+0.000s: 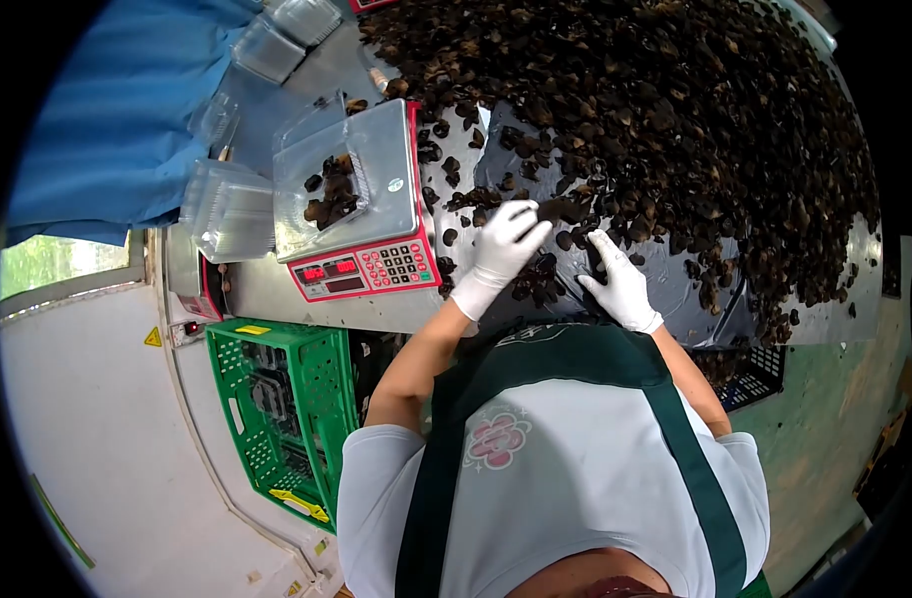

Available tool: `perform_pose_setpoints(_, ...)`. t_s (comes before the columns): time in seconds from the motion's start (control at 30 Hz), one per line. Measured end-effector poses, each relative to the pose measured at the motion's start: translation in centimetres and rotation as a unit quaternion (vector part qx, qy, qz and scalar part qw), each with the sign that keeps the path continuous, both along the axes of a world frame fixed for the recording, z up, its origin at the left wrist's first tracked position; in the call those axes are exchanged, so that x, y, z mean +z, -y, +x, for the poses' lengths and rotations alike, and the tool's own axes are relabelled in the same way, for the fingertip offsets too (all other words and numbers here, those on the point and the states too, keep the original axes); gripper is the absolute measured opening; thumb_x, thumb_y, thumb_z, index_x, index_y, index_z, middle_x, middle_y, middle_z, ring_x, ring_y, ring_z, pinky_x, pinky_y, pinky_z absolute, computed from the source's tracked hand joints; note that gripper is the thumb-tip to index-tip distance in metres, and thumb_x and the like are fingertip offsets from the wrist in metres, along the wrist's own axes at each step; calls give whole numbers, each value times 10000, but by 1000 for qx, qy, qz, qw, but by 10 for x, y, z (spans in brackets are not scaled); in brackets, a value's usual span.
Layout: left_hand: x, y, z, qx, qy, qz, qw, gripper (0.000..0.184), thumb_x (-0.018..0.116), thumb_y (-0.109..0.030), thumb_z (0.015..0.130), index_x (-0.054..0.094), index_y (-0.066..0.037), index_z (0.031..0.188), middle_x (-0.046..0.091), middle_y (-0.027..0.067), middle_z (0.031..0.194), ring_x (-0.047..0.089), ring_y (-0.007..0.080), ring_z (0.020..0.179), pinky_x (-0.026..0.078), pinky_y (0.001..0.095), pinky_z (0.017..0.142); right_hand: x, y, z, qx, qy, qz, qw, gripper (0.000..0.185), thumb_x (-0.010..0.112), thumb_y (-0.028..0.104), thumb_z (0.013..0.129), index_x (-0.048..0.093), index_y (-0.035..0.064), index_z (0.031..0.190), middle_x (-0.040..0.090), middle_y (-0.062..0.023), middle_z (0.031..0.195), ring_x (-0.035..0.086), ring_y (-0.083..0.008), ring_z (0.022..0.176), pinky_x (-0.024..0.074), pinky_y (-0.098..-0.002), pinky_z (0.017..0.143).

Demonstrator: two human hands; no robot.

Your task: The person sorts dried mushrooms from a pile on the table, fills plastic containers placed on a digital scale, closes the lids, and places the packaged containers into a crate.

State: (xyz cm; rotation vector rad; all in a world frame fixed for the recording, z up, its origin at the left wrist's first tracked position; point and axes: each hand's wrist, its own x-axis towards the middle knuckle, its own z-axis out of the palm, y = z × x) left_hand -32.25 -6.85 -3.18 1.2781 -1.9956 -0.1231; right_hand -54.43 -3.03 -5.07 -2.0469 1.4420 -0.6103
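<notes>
Both my hands wear white gloves and work at the near edge of a large heap of dark wood ear mushrooms. My left hand has its fingers bent round the end of a dark brown wood ear piece, which sticks out to the right. Close by on the right, my right hand has thumb and fingers apart, touching the edge of the scattered pieces. Left of my hands, a red digital scale carries a clear plastic box with several mushroom pieces inside. Its red digits are too small to read surely.
Stacked clear plastic boxes stand left of the scale, and more clear boxes lie at the back left. Below the table edge is a green crate. Dark plastic sheeting covers part of the metal table. A blue curtain hangs at left.
</notes>
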Motion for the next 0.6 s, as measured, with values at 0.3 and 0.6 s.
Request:
perform_pose_setpoints(0.3, 65, 34, 130, 195, -190, -18, 962, 174, 767, -139, 776, 678, -9, 850, 661, 114, 962, 630, 209, 894, 492, 302, 811, -3, 8, 0, 2, -10, -21, 1000, 603, 745, 171, 760, 503, 111, 1310, 518, -101, 1353, 561, -268, 1164, 497, -328, 910)
perform_pose_setpoints(0.6, 53, 54, 252, 236, 71, 76, 966, 339, 744, -295, 765, 695, -54, 999, 659, 92, 1089, 602, 269, 1038, 460, 348, 910, 9, 52, 20, 6, -85, -14, 996, 565, 718, 237, 777, 508, 115, 1287, 499, -81, 1363, 559, -288, 1099, 508, -377, 880)
